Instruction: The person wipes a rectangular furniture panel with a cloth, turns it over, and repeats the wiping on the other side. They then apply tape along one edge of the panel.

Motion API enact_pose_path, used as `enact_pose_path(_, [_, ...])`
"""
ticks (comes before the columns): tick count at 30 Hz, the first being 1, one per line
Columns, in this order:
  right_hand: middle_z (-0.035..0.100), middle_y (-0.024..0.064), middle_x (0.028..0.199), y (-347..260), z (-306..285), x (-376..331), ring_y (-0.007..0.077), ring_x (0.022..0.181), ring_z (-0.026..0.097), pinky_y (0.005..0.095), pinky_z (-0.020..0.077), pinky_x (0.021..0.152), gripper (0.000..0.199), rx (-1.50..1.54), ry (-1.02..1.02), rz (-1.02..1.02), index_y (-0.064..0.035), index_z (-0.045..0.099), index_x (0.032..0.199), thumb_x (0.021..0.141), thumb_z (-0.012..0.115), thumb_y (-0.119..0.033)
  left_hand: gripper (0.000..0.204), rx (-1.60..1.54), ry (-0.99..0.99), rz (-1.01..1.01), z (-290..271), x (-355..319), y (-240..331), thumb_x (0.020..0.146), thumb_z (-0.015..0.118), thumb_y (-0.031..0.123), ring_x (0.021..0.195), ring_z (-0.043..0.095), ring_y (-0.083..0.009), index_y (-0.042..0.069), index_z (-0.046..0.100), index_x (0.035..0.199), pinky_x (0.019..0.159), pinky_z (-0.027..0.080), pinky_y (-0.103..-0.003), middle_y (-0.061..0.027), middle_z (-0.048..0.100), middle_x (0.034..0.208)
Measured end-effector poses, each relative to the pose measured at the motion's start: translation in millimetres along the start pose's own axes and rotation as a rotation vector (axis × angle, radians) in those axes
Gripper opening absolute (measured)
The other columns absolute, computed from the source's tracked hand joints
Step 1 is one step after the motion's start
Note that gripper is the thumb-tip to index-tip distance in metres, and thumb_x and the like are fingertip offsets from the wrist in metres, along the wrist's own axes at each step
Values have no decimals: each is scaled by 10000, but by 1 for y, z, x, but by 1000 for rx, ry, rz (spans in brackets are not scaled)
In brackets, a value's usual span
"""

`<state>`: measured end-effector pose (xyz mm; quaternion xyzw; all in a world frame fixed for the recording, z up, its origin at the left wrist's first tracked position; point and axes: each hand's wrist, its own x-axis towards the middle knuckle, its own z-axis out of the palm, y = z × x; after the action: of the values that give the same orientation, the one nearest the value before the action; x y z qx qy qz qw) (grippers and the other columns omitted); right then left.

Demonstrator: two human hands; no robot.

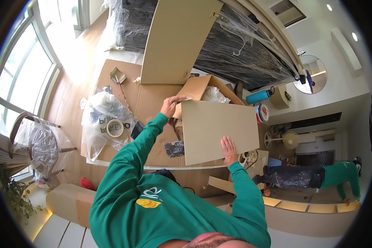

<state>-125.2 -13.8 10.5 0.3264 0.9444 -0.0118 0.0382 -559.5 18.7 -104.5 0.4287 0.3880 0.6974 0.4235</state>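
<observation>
A flat beige panel (219,130) lies in front of me, partly over an open cardboard box (194,87) with white crumpled wrapping (215,95) inside. My right hand (228,151) rests on the panel's near edge, its fingers stretched flat across the face. At the far left corner of the panel is my left hand (169,106), fingers closed. A small tan scrap seems to show at its fingertips, too small to name. Below that hand, a dark, paint-smeared flat blade (174,149) sticks out beside the panel's left edge.
Cardboard sheet (149,97) covers the work surface. On its left lie a plastic bag (101,120), a tape roll (115,128) and a brush (120,84). A tall beige door panel (177,37) stands ahead. A blue bottle (260,96) is right; farther right, another person (301,175) bends over.
</observation>
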Motion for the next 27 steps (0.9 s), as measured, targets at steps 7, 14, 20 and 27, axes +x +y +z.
enact_pose_path(7, [254, 120, 1675, -8, -9, 13, 364, 1546, 225, 513, 214, 1267, 1046, 20, -15, -2, -99, 280, 1602, 640, 602, 156, 426, 189, 415, 39, -42, -8, -48, 1001, 483, 54, 1166, 662, -283, 36, 553, 1420, 982, 569, -383, -162, 625, 1313])
enact_pose_path(14, [267, 112, 1672, -7, -3, 4, 356, 1542, 240, 511, 222, 1264, 1015, -3, 35, 10, -97, 289, 1600, 656, 546, 173, 530, -413, 308, -338, 36, -37, 1, 1041, 610, 284, 1079, 677, -233, 146, 447, 1526, 973, 580, -409, -142, 636, 1249])
enact_pose_path(20, [286, 106, 1666, -8, -1, 4, 352, 1541, 245, 510, 225, 1263, 992, 8, 66, 26, -94, 313, 1591, 664, 541, 174, 366, -170, 443, -307, 37, -9, 7, 937, 767, 253, 844, 705, -162, 59, 690, 1238, 677, 640, -317, -112, 707, 1004])
enact_pose_path(27, [292, 108, 1663, -10, 1, 4, 351, 1541, 248, 519, 215, 1264, 982, 16, 70, 59, -96, 325, 1587, 669, 549, 168, 364, -314, 412, -371, 30, -5, 8, 936, 771, 246, 805, 721, -181, 45, 681, 1225, 688, 650, -314, -104, 711, 1005])
